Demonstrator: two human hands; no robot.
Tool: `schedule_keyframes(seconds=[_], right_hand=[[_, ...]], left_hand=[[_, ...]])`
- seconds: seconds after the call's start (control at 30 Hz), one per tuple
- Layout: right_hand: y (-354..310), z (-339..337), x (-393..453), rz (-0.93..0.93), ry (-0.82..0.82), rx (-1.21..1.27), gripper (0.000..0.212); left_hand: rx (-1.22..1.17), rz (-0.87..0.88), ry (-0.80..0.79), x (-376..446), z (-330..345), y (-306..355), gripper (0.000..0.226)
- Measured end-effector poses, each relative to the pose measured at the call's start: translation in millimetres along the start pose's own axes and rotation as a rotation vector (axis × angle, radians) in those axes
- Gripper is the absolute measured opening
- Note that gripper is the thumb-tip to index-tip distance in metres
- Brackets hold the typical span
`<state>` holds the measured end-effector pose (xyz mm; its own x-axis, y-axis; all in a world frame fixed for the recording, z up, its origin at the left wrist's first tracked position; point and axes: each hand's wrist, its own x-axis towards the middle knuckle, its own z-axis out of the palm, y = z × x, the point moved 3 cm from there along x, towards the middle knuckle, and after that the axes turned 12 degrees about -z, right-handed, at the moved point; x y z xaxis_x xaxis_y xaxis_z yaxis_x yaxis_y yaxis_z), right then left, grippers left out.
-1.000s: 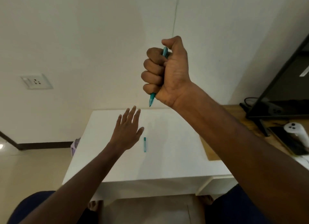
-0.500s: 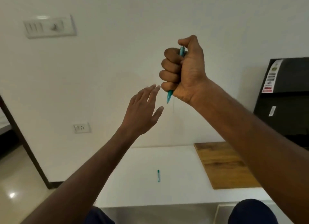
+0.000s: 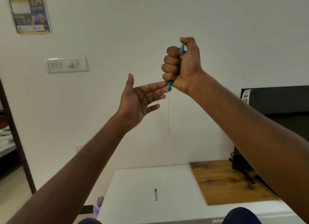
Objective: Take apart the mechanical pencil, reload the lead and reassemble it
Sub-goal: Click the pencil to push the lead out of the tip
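At centre frame the right hand point(image 3: 184, 65) is clenched around the teal mechanical pencil point(image 3: 169, 86), tip down with a thin lead point(image 3: 168, 113) hanging from it, while the released left hand point(image 3: 138, 98), palm up, touches its fingertips point(image 3: 163, 86) to the tip, above the white table point(image 3: 133, 198).

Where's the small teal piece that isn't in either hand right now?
In the head view the small teal piece lies alone on the white table, low centre, left of the wooden board.

A home room — poster point(image 3: 29, 11), television point(image 3: 275, 106), white table point(image 3: 133, 190).
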<state>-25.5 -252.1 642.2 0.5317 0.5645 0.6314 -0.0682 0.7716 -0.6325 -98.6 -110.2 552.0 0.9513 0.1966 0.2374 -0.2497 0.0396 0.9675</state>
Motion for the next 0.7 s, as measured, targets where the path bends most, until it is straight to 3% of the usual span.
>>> schedule_keyframes(seconds=[0.7], right_hand=[[-21,11,10,0.005,-0.017,-0.058,0.064]], left_hand=[[-0.009,0.056,-0.041,-9,20,16,0.110]])
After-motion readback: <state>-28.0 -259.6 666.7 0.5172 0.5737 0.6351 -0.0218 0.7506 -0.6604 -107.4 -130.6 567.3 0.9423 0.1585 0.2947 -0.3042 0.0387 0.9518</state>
